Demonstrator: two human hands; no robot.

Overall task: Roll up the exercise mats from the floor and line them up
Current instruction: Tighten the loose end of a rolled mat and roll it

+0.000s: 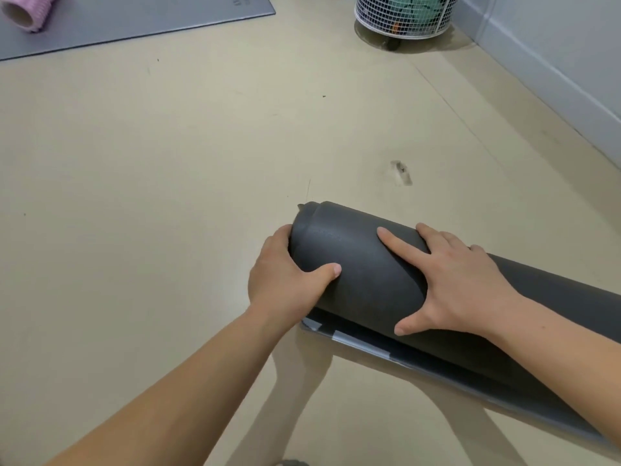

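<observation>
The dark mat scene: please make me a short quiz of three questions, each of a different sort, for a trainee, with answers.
1. True or false: the dark mat is rolled to its very end.
2. Which hand cups the roll's end? A) left hand B) right hand C) neither
3. Fill in: the pink roll lies on a flat ____ mat.

Key
1. False: a flat strip of it lies on the floor beside the roll.
2. A; the right hand lies flat on top of the roll.
3. Grey.
</observation>
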